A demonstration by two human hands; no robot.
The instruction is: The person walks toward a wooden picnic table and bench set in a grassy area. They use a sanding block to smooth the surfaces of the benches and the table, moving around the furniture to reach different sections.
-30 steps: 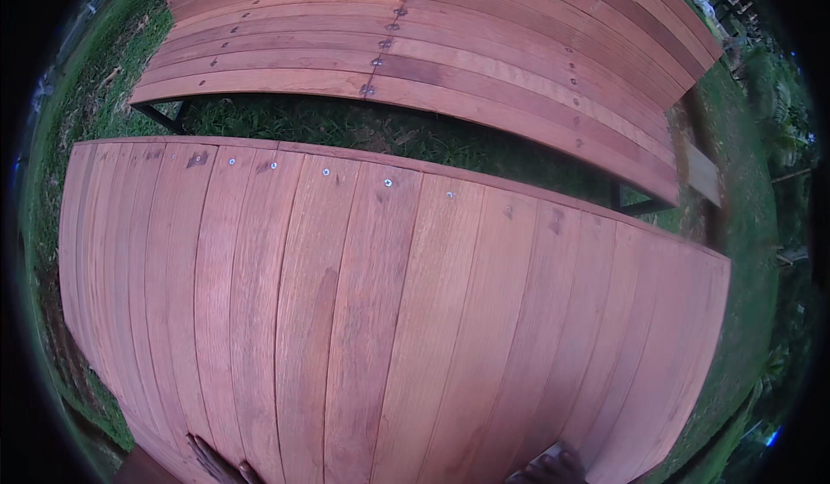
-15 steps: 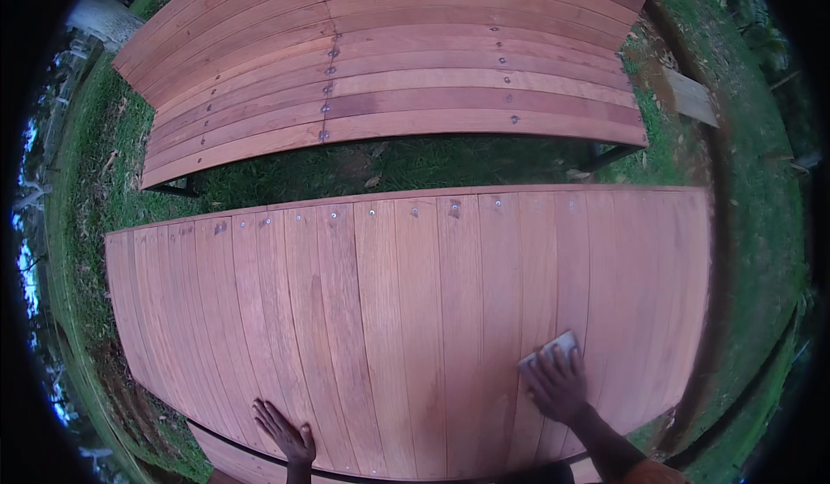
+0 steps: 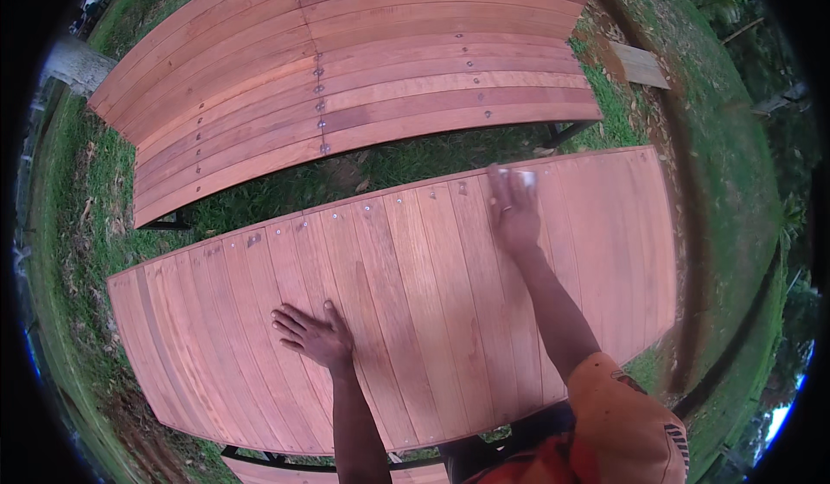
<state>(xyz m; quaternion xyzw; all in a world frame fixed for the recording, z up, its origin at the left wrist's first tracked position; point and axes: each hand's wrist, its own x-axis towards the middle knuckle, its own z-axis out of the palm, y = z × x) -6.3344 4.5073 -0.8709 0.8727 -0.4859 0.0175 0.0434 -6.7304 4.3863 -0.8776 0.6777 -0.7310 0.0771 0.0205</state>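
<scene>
A plank-topped wooden table (image 3: pixel 415 337) fills the middle, its long axis running left to right and slanting up toward the right, with a slatted wooden bench (image 3: pixel 389 17) beyond it across a strip of grass (image 3: pixel 406 155). The orange sleeve (image 3: pixel 618 432) carries dark markings too small to read; the left hand (image 3: pixel 316 333) lies open on the planks, fingers spread leftward. Near the far edge, the right hand (image 3: pixel 519 220) reaches over a small whitish pad (image 3: pixel 526 178), blur hiding its grip and the pad's long axis.
</scene>
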